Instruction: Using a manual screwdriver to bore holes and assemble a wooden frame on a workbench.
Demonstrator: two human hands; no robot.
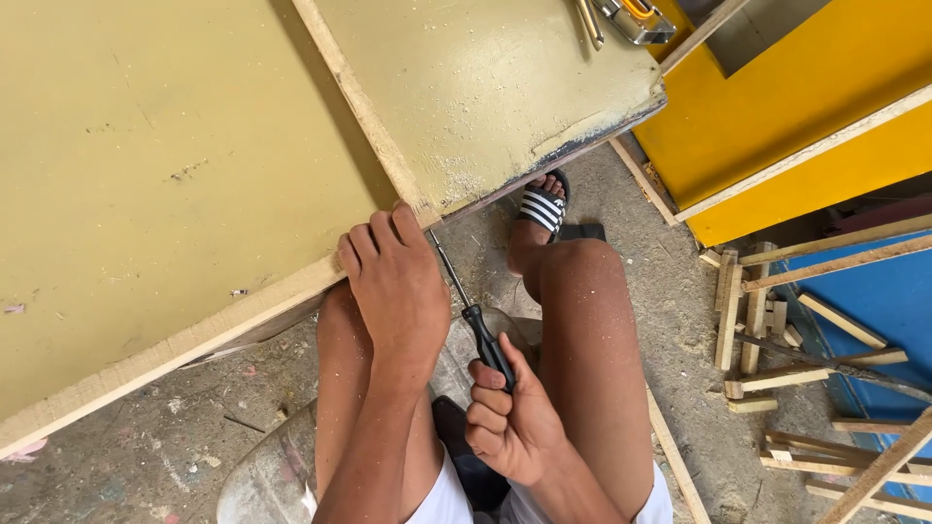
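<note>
My left hand [393,281] rests flat on the near corner of a large olive-yellow painted board [165,165], fingers curled over its bare wooden edge. My right hand [510,417] is closed around the black handle of a screwdriver [476,325]. Its thin metal shaft runs up and left, and the tip meets the board's underside at the corner, right beside my left fingers. A second olive panel [485,78] with a wooden edge strip joins the first at that corner. I sit low, both bare knees under the boards.
A tape measure [636,17] and a metal tool lie on the far panel. A yellow wooden piece [777,116] stands at the right, with a blue one and several loose wooden strips [767,320] on the dusty concrete floor. My sandalled foot [544,204] shows below the panel.
</note>
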